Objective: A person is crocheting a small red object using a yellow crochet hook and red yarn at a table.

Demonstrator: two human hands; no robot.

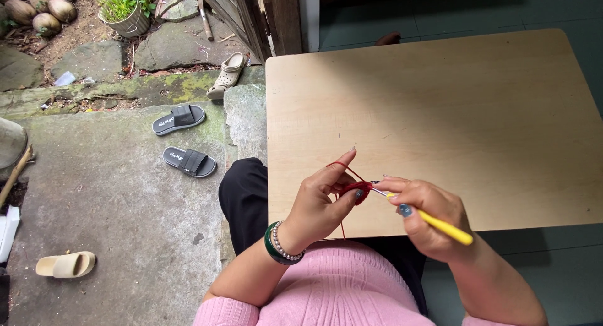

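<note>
Right hand [430, 216] works yellow hook [440, 224] near table edge [502, 222]; left hand [320, 203] pinches red crochet piece [357, 189].

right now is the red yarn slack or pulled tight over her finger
Tight: the red yarn runs straight from the raised left index finger to the crochet piece.

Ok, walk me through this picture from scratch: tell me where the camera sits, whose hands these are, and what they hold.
There is no machine here. The one picture comes from a camera worn on a person's head, looking down at their own lap and two bare hands. The left hand, with bracelets at the wrist, pinches a small red crochet piece, and red yarn runs over its raised forefinger. The right hand has its grip on a yellow-handled hook whose metal tip meets the red piece. Under the hands lies a pale wooden board; I see only the yarn over it. To the left, on stone ground, lie sandals, and a pot plant stands farther off.
</note>
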